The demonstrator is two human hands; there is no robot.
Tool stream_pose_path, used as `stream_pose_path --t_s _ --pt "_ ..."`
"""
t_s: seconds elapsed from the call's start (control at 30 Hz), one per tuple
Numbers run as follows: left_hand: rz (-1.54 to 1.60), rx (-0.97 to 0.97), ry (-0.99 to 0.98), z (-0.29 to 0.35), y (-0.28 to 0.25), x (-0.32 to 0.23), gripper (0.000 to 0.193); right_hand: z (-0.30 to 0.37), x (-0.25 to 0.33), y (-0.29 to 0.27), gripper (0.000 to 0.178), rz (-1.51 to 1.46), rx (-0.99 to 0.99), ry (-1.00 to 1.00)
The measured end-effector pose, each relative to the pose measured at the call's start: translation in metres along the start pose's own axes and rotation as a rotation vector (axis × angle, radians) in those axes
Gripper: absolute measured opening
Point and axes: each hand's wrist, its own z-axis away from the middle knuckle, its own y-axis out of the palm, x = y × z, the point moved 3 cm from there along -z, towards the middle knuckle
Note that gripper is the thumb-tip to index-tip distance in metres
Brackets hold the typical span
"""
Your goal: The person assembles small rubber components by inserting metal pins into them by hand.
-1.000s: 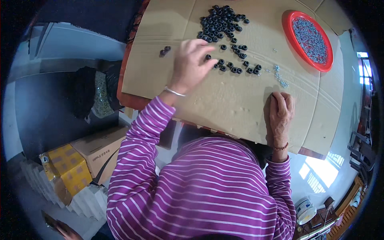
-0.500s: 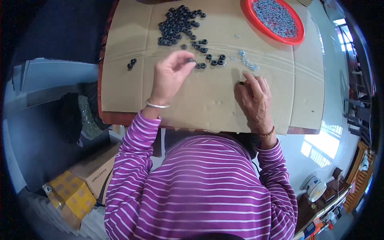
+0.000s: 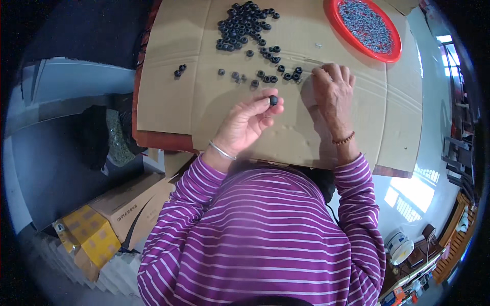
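My left hand [image 3: 250, 120] is raised over the near middle of the cardboard, pinching a round black knob-like piece [image 3: 273, 100] between thumb and fingers. Farther right, my right hand [image 3: 334, 94] reaches down with fingers bent, its fingertips at the spot where small silver screws lie; the hand covers most of them and what it pinches is hidden. Several black ring-like pieces [image 3: 270, 79] lie in a loose row beyond my left hand. A larger heap of black pieces [image 3: 242, 28] lies toward the far side.
A red tray [image 3: 334, 30] full of silver screws [image 3: 370, 25] stands at the far right of the cardboard sheet [image 3: 168, 102]. Two or so black pieces [image 3: 179, 70] sit apart on the left. Cartons [image 3: 138, 204] stand on the floor at lower left.
My left hand has come nearer and to the right, holding a black piece up. My right hand has moved away from me onto the screws. The whole view has shifted slightly.
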Motion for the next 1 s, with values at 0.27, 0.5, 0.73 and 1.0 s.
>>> stream_pose_path --t_s 0.27,0.5,0.73,1.0 --pt "0.079 0.100 -0.063 0.012 0.010 0.002 0.024 0.039 0.011 -0.033 0.005 -1.137 0.046 0.551" --pt "0.197 0.146 -0.115 0.018 0.017 0.011 0.020 0.057 0.029 -0.046 0.009 -1.467 0.145 0.728" --pt "0.164 0.057 -0.131 0.025 0.022 0.014 0.019 0.058 0.046 -0.057 0.012 -1.613 0.188 0.698" --pt "0.244 0.168 -0.175 0.028 0.024 0.019 0.021 0.057 0.052 -0.056 0.013 -1.589 0.197 0.695"
